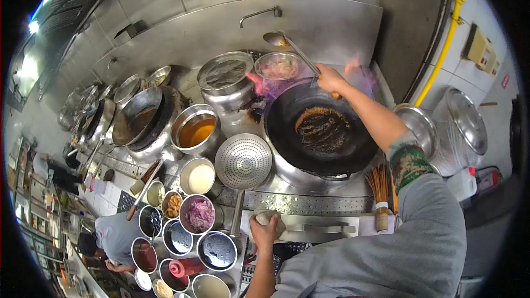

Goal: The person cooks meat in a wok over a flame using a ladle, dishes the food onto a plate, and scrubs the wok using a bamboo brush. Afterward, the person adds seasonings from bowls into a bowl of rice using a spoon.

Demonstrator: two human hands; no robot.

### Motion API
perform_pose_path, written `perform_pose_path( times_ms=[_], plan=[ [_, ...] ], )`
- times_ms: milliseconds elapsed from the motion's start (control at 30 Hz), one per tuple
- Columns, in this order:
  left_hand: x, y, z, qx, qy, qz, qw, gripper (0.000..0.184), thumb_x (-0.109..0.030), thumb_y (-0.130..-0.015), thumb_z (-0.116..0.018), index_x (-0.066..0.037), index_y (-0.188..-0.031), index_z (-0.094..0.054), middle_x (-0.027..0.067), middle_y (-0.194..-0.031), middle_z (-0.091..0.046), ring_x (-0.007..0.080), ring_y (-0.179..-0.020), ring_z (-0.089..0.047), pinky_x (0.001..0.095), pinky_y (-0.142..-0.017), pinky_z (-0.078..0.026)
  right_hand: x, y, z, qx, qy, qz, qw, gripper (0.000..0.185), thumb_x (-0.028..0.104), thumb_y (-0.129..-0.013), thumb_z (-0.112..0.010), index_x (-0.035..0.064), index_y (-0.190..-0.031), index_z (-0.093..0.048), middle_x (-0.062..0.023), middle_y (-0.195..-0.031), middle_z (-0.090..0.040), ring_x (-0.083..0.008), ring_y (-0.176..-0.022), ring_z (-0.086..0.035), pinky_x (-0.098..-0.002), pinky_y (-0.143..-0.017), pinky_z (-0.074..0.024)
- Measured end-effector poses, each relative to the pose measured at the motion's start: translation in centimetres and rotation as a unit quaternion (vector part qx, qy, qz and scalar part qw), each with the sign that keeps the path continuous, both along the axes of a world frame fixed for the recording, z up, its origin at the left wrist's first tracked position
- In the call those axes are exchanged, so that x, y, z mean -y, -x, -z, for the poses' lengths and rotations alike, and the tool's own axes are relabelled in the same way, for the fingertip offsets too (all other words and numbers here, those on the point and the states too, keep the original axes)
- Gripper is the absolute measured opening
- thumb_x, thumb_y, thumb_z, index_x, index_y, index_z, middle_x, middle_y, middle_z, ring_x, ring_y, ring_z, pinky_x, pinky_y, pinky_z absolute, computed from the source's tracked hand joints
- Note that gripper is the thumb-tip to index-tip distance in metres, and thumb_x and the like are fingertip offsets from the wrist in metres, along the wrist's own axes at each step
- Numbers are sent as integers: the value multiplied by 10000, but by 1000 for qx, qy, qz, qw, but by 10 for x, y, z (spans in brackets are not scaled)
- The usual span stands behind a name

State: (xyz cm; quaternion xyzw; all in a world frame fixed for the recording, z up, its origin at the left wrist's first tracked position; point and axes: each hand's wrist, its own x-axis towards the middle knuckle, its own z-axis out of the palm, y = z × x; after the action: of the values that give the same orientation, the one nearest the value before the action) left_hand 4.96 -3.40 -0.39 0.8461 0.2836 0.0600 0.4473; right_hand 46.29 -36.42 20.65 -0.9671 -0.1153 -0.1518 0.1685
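Note:
My right hand (331,80) is closed round the handle of a long metal ladle (301,55), its bowl raised toward the back wall. Below that hand sits a black wok (284,143) with dark brown sauce or oil (326,129) bubbling in its bottom. Flames show at the wok's far rim. My left hand (263,233) is low at the stove's front edge, fingers wrapped on a greyish folded cloth (269,218). Just beyond it, a perforated strainer (243,160) lies with its handle pointing toward me.
Left of the strainer stand a pot of amber liquid (178,135) and several metal tubs, one holding chopped purple onion (199,213). A bowl of pinkish food (279,67) is behind the wok. A bamboo brush (380,187) stands right. Another person (118,237) works at lower left.

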Motion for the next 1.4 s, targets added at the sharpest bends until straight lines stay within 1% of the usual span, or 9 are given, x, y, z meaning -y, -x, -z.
perform_pose_path(
  times_ms=[167,367,733,833,933,1100,1267,1333,1400],
  plan=[
    [-6,-10,-80,209,-187,81,956,696,-222,-821,-783,23,-1403,-489,244,-1200,-556,405,-1063,-569,460,-925,-457,9,169,-64,-266,-561,-12,784,550,87,-910,-602,11,-1402,-367,-43,-829,-548,-116,-537,-515,-287,-449,-450],
    [54,-130,-231,223,-80,343,909,572,-124,-908,-630,-95,-1459,-480,185,-760,-657,416,-687,-640,465,-683,-519,46,332,-63,-310,-629,-15,713,626,46,-887,-605,12,-1443,-319,-53,-816,-561,-100,-482,-518,-250,-397,-425],
    [176,-289,-163,192,-252,535,783,709,-138,-841,-566,-94,-1519,-361,292,-946,-697,392,-872,-708,469,-816,-540,80,454,-67,-333,-562,45,756,609,5,-920,-566,47,-1483,-339,-13,-803,-522,-77,-515,-503,-247,-470,-420],
    [195,-285,-164,-38,-25,609,792,725,-136,-834,-595,-81,-1519,-365,240,-930,-699,272,-802,-705,395,-728,-538,91,453,-53,-339,-579,47,740,615,26,-921,-574,47,-1486,-332,-21,-808,-526,-82,-513,-503,-251,-459,-422],
    [186,-267,-178,-41,299,491,817,646,-73,-891,-555,-111,-1516,-396,44,-708,-551,135,-552,-516,281,-520,-402,101,439,-39,-339,-612,45,713,625,43,-915,-588,52,-1485,-330,-31,-803,-530,-93,-510,-505,-257,-442,-418],
    [122,-174,-250,4,669,454,589,624,-118,-952,-587,-123,-1532,-359,-16,-657,-420,91,-494,-394,241,-459,-321,101,401,-30,-324,-704,55,629,595,45,-894,-609,52,-1442,-378,-48,-792,-543,-99,-491,-496,-256,-408,-396],
    [69,-64,-314,235,599,569,512,409,-73,-957,-570,-63,-1365,-541,35,-619,-460,139,-417,-371,294,-395,-271,70,336,-50,-339,-723,22,602,576,60,-887,-593,55,-1424,-384,-49,-815,-548,-81,-476,-482,-249,-377,-378],
    [56,-47,-338,299,553,647,432,166,-83,-952,-584,-36,-1086,-669,51,-558,-447,189,-387,-390,328,-374,-250,39,296,-56,-342,-713,-4,612,623,58,-883,-566,53,-1464,-340,-53,-807,-544,-73,-442,-462,-233,-336,-358],
    [37,-58,-346,262,517,761,290,195,-183,-970,-579,-66,-1124,-560,68,-831,-434,180,-649,-448,301,-565,-331,13,240,-47,-353,-656,-104,659,629,63,-898,-553,35,-1482,-322,-23,-757,-531,-67,-441,-469,-231,-324,-349]
  ],
)
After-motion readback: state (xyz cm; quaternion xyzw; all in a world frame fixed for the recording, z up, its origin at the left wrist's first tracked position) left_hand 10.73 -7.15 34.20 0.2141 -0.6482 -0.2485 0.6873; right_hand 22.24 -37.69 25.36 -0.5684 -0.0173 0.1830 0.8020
